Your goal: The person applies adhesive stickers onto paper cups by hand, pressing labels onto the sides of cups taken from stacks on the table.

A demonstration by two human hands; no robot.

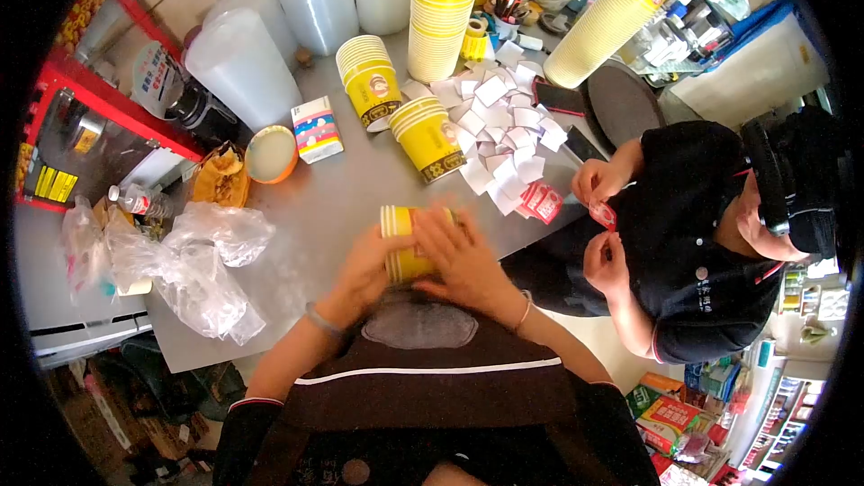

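Note:
A short stack of yellow paper cups lies on its side between my hands, just in front of my body. My left hand is closed around the white-rimmed end of the stack. Across the other end lies my right hand, blurred by motion, its fingers over the top and its thumb lower down. Those fingers hide much of the cups' printed side. Beyond my hands, two more short stacks rest on the grey table: one nearer paper cup stack and one farther paper cup stack.
Small white paper pieces and red labels lie heaped right of the cups. Tall cup stacks stand behind. Plastic bags, an orange bowl and a tissue pack are left. A co-worker handles a red label at right.

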